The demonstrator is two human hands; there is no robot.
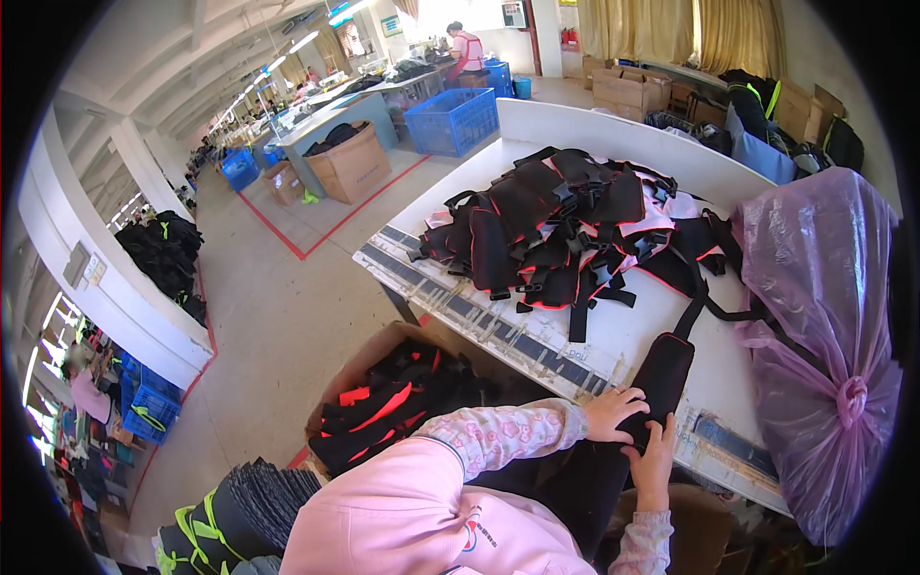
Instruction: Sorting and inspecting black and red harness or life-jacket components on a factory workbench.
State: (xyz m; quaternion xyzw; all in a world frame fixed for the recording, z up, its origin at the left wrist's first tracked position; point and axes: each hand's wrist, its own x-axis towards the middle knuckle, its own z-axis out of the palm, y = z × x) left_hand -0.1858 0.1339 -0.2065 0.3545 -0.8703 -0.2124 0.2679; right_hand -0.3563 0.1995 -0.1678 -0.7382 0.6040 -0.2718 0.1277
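Left hand (613, 412) and right hand (654, 462) both pressed flat on the black padded piece (661, 379), fingers spread, not clamped. Piece's long axis runs away from both hands — strap leads on to the harness pile (565, 230) beyond.

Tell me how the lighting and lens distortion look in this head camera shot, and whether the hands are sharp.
Head view: strong fisheye, the white table edge bows and the corners are black. Bright daylight blows out the far window area; light at the table is even, with soft shadows. The left hand and right hand on the black padded piece look reasonably sharp; the purple plastic bag shows mild sheen.
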